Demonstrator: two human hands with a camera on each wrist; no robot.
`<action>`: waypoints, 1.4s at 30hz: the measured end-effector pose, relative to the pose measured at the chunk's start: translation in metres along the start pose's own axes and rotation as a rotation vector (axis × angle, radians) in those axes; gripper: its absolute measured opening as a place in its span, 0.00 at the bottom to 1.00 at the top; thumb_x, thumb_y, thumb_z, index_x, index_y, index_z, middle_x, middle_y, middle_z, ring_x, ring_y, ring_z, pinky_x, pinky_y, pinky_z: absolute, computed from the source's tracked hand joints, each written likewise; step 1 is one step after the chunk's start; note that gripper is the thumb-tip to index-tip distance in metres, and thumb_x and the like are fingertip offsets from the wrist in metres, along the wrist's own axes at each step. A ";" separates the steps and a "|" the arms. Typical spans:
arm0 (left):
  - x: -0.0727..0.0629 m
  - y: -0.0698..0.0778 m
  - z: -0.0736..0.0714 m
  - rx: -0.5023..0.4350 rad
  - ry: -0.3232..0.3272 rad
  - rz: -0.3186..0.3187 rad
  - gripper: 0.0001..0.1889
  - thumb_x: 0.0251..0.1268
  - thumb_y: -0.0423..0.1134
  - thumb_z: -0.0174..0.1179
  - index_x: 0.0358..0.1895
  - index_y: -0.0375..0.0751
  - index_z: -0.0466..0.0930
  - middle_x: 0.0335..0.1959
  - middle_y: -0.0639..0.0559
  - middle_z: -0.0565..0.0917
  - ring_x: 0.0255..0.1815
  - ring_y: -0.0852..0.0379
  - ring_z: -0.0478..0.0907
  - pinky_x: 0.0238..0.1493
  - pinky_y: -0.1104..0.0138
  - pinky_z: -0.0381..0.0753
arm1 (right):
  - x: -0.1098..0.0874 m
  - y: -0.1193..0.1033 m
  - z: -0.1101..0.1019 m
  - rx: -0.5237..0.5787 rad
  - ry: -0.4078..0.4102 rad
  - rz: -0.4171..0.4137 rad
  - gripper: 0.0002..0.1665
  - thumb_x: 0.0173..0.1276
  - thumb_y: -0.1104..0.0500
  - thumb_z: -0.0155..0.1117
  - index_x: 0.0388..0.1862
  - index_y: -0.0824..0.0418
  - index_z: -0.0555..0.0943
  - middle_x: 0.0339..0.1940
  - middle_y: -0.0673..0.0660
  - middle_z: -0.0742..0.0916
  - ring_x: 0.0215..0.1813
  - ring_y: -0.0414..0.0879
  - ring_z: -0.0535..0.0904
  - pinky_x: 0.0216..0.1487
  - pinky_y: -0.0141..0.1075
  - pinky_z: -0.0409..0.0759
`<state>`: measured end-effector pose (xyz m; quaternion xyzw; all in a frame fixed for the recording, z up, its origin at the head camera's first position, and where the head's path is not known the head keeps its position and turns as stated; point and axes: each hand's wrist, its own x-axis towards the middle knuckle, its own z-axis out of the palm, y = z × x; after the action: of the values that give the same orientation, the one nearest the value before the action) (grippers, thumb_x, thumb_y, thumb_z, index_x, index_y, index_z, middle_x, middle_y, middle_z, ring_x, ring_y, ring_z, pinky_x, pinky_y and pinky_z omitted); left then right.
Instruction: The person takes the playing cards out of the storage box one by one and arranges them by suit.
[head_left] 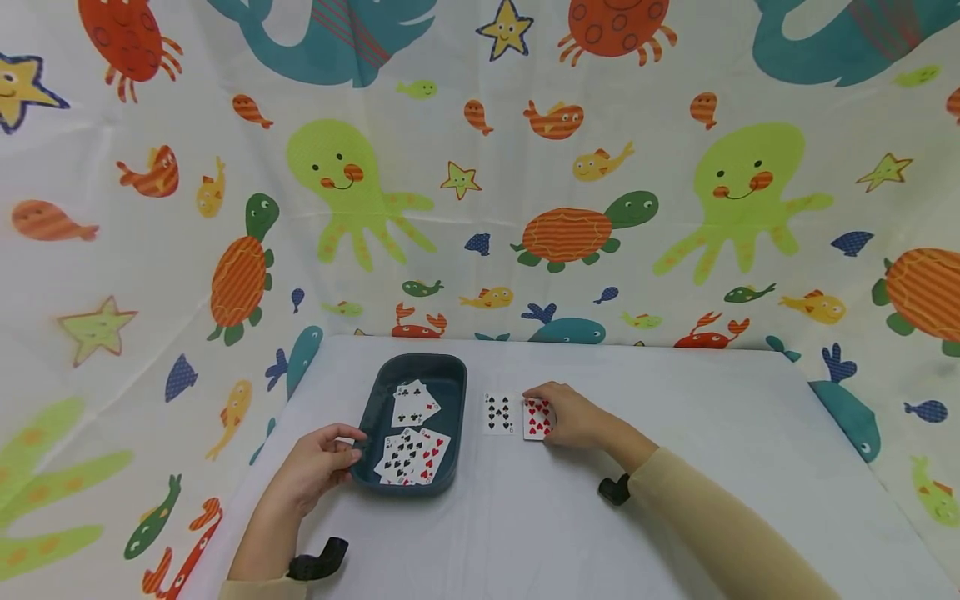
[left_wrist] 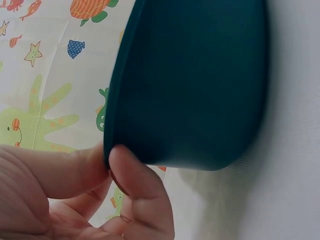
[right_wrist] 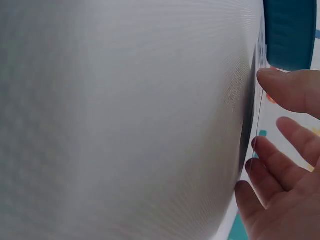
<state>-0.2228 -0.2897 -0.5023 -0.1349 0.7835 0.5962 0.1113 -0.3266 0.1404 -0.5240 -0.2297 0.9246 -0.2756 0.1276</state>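
Observation:
My left hand (head_left: 320,463) pinches the left rim of a dark teal tray (head_left: 460,392) between thumb and fingers; the left wrist view shows this grip close up, with the tray's side wall beyond. Two overlapping groups of playing cards lie face up inside, an upper group (head_left: 411,408) and a lower group (head_left: 408,457). To the right of the tray sits a spades card (head_left: 498,414), face up. Beside it is a card stack (head_left: 536,419) with a hearts card on top. My right hand (head_left: 573,414) reaches over the stack's right part, fingertips at its edges, fingers spread and relaxed in the right wrist view.
A white cloth (head_left: 675,400) covers the table. Behind and at the left hangs a curtain (head_left: 450,233) printed with sea animals. Black wrist mounts (head_left: 318,560) are strapped near both hands.

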 end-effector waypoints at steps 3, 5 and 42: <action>0.002 0.001 -0.001 -0.001 -0.006 0.001 0.16 0.75 0.28 0.63 0.62 0.30 0.80 0.34 0.48 0.80 0.34 0.51 0.78 0.38 0.66 0.86 | 0.002 0.001 -0.001 0.005 0.000 0.004 0.45 0.61 0.65 0.80 0.77 0.54 0.75 0.77 0.56 0.79 0.82 0.58 0.69 0.83 0.57 0.67; 0.004 0.002 -0.002 -0.002 -0.007 0.001 0.16 0.75 0.28 0.63 0.62 0.31 0.81 0.34 0.48 0.80 0.34 0.51 0.78 0.38 0.66 0.86 | 0.004 0.003 0.000 0.007 0.005 0.005 0.45 0.61 0.65 0.80 0.77 0.54 0.75 0.77 0.56 0.79 0.82 0.58 0.69 0.83 0.57 0.68; 0.006 -0.004 0.000 0.001 0.010 0.017 0.16 0.74 0.29 0.64 0.62 0.32 0.81 0.35 0.48 0.80 0.34 0.51 0.78 0.37 0.65 0.86 | 0.037 -0.095 0.017 -0.116 0.088 -0.163 0.58 0.64 0.47 0.80 0.88 0.44 0.59 0.91 0.53 0.59 0.91 0.58 0.50 0.85 0.68 0.55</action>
<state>-0.2269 -0.2915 -0.5073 -0.1311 0.7854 0.5962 0.1025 -0.3185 0.0438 -0.4874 -0.2991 0.9220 -0.2408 0.0505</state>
